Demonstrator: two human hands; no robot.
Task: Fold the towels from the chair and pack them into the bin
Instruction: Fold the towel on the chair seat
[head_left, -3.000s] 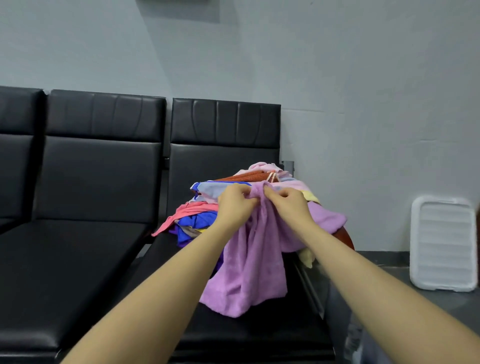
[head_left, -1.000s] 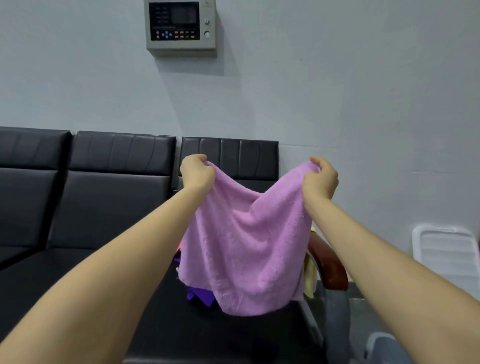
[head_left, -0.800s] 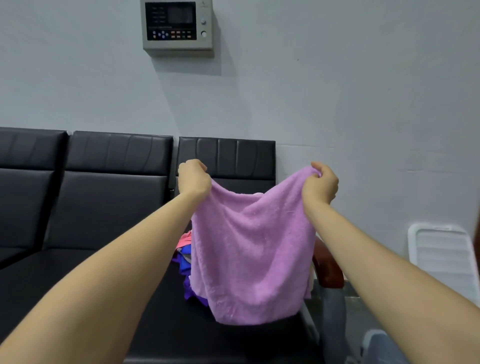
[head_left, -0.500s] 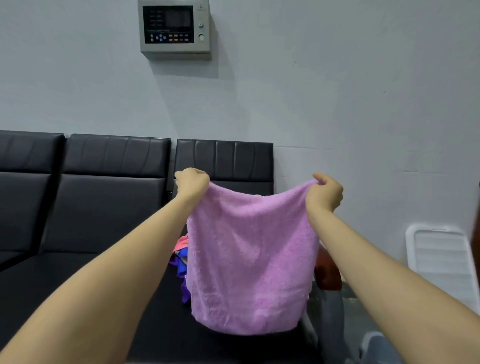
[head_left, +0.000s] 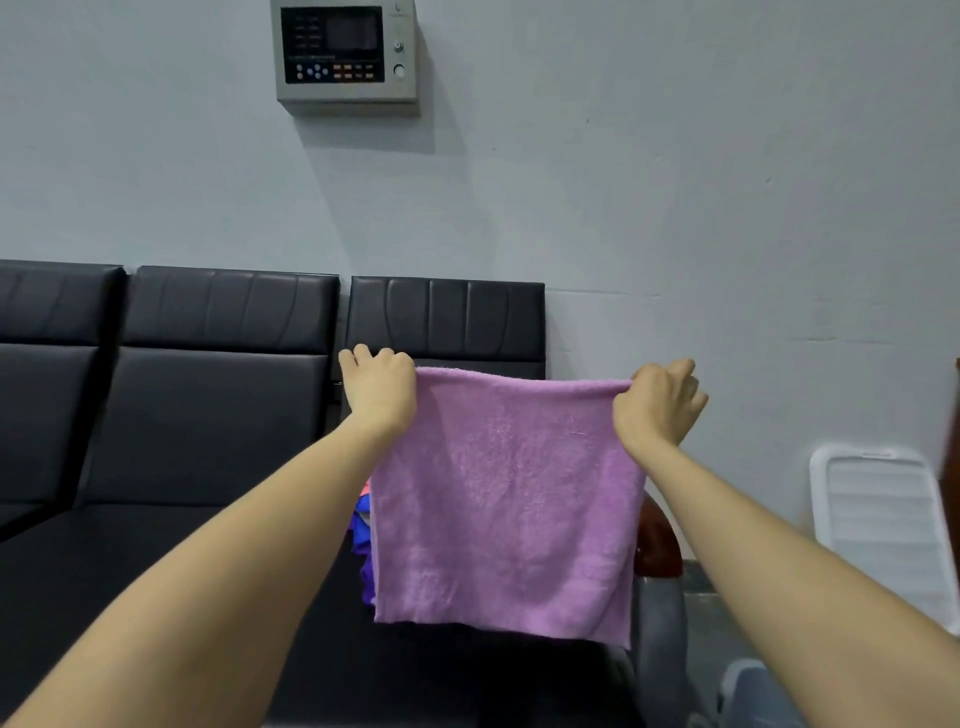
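Three black padded chairs (head_left: 218, 395) stand joined in a row against a pale grey wall (head_left: 727, 182), filling the left and middle of the view. Stretched out flat in front of the rightmost chair hangs a purple towel (head_left: 504, 499), held up in the air by its two top corners so that its upper edge runs nearly straight and level, with the rest dropping down as a smooth square sheet. Two bare forearms reach forward from the bottom corners of the view to hold it. A white ribbed plastic lid (head_left: 883, 530) leans upright against the wall at the far right. High on the wall sits a grey control panel (head_left: 347, 54) with a dark screen and small buttons. The left hand (head_left: 378, 392) is curled around the towel's top left corner, knuckles toward the viewer. The right hand (head_left: 657, 402) pinches the top right corner between thumb and bent fingers. A reddish-brown armrest (head_left: 658, 545) shows just past the towel's right edge. Peeking out behind the towel's left edge is a sliver of other towels (head_left: 362, 535), blue, violet and pink, lying on the seat.
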